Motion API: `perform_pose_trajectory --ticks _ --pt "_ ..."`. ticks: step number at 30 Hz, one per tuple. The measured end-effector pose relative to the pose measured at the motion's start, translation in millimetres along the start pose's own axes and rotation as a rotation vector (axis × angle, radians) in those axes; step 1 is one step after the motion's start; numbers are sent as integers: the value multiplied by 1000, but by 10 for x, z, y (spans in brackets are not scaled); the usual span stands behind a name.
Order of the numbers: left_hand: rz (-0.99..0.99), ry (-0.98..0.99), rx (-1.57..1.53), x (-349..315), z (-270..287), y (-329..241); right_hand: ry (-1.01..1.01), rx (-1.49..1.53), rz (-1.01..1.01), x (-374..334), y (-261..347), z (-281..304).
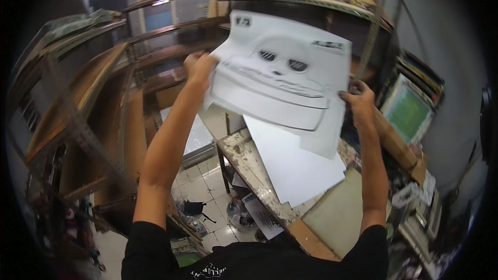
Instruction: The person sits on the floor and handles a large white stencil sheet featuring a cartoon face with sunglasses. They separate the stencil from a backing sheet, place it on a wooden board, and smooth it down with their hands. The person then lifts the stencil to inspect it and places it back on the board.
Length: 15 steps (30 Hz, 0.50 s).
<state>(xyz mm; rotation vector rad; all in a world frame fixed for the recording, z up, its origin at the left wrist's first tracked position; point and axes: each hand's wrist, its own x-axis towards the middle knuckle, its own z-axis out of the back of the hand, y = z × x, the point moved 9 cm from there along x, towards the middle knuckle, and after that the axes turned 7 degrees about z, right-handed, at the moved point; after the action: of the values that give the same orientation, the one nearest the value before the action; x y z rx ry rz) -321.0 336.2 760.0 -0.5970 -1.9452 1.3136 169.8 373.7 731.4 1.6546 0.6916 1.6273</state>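
A large translucent sheet (275, 80) hangs between my two raised hands, printed in black with sunglasses, curved lines and small marks in its upper corners. My left hand (200, 65) is closed on the sheet's left edge. On the opposite edge my right hand (359, 96) pinches it between thumb and fingers. The sheet is slightly blurred and bows in the middle, its lower part hanging over white paper sheets (295, 168). Those papers lie fanned on a worn, paint-spattered table (244, 153).
Metal and wooden racks (85, 119) stand to the left, with another loaded shelf (321, 0) at the back. A green-meshed frame (407, 106) leans at the right wall. A pale board (334, 212) lies on the table's near end. Bags and scraps (239, 215) litter the tiled floor.
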Motion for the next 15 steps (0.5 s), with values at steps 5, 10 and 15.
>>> perform_pose_trajectory --ticks 5,10,15 --pt "-26 -166 -175 -455 273 554 54 -6 104 -205 99 -92" --pt "-230 -102 -438 -561 383 366 54 80 294 -209 463 26" --pt "-316 -56 -490 -662 567 170 73 128 339 -166 714 44"
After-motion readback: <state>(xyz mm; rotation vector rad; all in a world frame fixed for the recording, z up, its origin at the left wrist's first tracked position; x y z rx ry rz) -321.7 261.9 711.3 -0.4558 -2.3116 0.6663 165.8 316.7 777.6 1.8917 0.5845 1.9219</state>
